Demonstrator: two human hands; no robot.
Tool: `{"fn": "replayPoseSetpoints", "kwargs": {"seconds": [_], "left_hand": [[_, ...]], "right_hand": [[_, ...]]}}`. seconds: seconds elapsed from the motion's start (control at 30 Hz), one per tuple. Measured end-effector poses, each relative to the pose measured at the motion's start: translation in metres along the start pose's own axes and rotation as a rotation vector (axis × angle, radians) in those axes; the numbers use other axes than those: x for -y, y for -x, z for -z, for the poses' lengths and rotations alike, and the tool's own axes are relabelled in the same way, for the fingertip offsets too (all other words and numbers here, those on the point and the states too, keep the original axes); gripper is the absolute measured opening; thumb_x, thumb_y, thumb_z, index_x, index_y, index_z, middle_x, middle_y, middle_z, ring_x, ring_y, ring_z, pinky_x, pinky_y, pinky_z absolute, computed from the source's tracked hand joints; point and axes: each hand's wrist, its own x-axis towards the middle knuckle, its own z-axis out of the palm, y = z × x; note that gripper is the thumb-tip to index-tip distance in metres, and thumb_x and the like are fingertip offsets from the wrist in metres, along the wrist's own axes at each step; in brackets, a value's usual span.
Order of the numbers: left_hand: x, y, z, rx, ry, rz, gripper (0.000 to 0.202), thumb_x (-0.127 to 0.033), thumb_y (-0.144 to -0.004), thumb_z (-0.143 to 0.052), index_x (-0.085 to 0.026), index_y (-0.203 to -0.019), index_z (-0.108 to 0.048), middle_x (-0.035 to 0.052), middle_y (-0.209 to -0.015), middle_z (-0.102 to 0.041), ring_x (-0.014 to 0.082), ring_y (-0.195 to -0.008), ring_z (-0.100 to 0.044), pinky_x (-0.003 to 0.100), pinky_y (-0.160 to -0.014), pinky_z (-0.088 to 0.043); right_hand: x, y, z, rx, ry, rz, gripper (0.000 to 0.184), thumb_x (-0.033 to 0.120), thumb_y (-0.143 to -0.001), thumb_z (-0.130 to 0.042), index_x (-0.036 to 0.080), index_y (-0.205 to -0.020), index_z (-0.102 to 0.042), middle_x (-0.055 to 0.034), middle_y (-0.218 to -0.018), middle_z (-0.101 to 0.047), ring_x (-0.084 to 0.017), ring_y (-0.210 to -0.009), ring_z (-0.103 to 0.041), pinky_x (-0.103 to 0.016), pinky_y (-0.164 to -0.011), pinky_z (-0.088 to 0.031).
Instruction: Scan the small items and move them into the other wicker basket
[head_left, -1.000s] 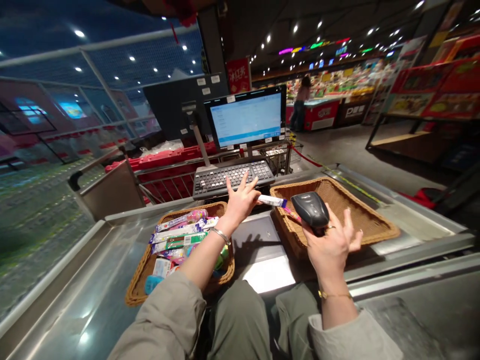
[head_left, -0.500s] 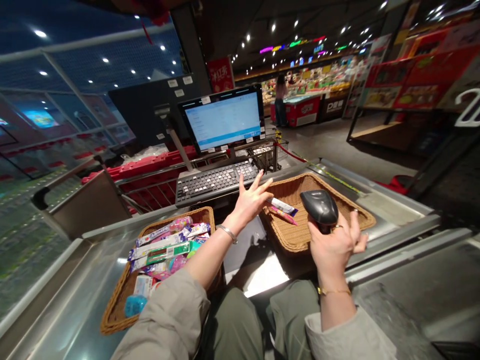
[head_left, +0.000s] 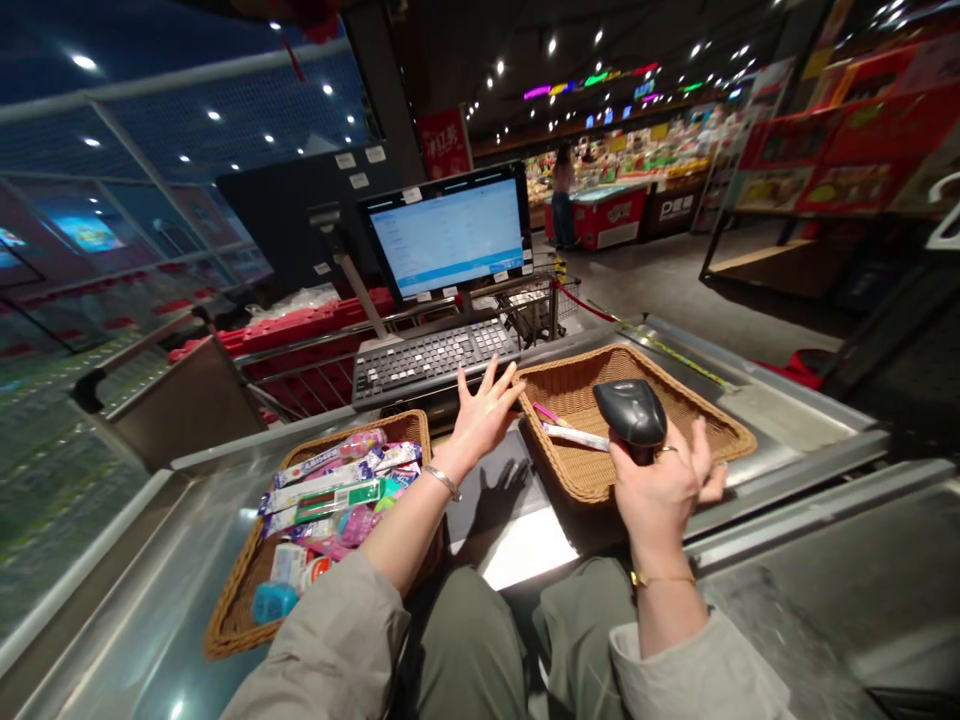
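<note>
The right hand [head_left: 660, 485] has its grip wrapped around a black barcode scanner [head_left: 631, 410], which is held up over the right basket [head_left: 574, 385]; the fingers and palm hide most of its handle. The left hand [head_left: 484, 420] has a released grip, fingers spread, between the keyboard [head_left: 431, 355] and the right basket, its fingertips close to that basket's left rim; whether they touch it I cannot tell.

Inside the right basket, a slim white packet [head_left: 574, 435] lies on the wicker floor, one end reaching behind the right hand, and a thin pink packet [head_left: 551, 413] lies just beside it.

The left basket [head_left: 229, 605], also wicker, is far fuller. Long white-and-purple packets [head_left: 319, 490] lie across it with a green packet [head_left: 341, 501] among them. A pink item [head_left: 362, 443] sits at the far end; a small white box [head_left: 288, 563] and a blue container [head_left: 274, 602] are at the near end, partly beside the left sleeve [head_left: 330, 640].

Both baskets rest on a metal table [head_left: 176, 570]. Beyond the keyboard stands a lit monitor [head_left: 450, 235].
</note>
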Motion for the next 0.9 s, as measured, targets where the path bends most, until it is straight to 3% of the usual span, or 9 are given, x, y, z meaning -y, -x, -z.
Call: {"fn": "replayPoseSetpoints", "kwargs": {"seconds": [0.27, 0.57, 0.73, 0.9], "left_hand": [[0.048, 0.073, 0.017, 0.006, -0.05, 0.201, 0.044, -0.032, -0.098, -0.06, -0.028, -0.142, -0.057, 0.0123, -0.165, -0.039, 0.0369, -0.159, -0.019, 0.083, -0.116, 0.0], [0.107, 0.146, 0.043, 0.023, -0.09, 0.448, 0.045, -0.03, -0.094, -0.064, -0.029, -0.139, -0.061, 0.0117, -0.163, -0.042, 0.0378, -0.158, -0.02, 0.083, -0.116, 0.001], [0.136, 0.177, 0.045, 0.031, -0.14, 0.53, 0.045, -0.034, -0.095, -0.061, -0.03, -0.14, -0.061, 0.0104, -0.164, -0.041, 0.038, -0.159, -0.018, 0.085, -0.114, 0.001], [0.153, 0.191, 0.045, 0.058, -0.175, 0.623, 0.041, -0.046, -0.097, -0.058, -0.03, -0.134, -0.067, 0.0113, -0.163, -0.043, 0.0404, -0.158, -0.02, 0.082, -0.116, 0.004]], "right_hand": [[0.035, 0.023, -0.004, 0.102, -0.067, 0.095, 0.041, 0.052, -0.085, -0.065, 0.021, -0.111, -0.071, -0.0153, -0.133, -0.07, -0.038, -0.149, -0.039, -0.069, -0.119, -0.011], [0.078, 0.061, -0.017, 0.188, -0.098, 0.255, 0.036, 0.043, -0.085, -0.064, 0.021, -0.112, -0.07, -0.0126, -0.133, -0.07, -0.037, -0.147, -0.04, -0.069, -0.119, -0.013], [0.096, 0.08, -0.026, 0.265, -0.134, 0.313, 0.026, 0.037, -0.084, -0.062, 0.021, -0.102, -0.071, -0.0121, -0.133, -0.07, -0.038, -0.147, -0.041, -0.071, -0.117, -0.014], [0.11, 0.096, -0.036, 0.317, -0.165, 0.387, 0.026, 0.035, -0.084, -0.06, 0.021, -0.103, -0.072, -0.0124, -0.13, -0.071, -0.037, -0.145, -0.042, -0.071, -0.117, -0.016]]}}
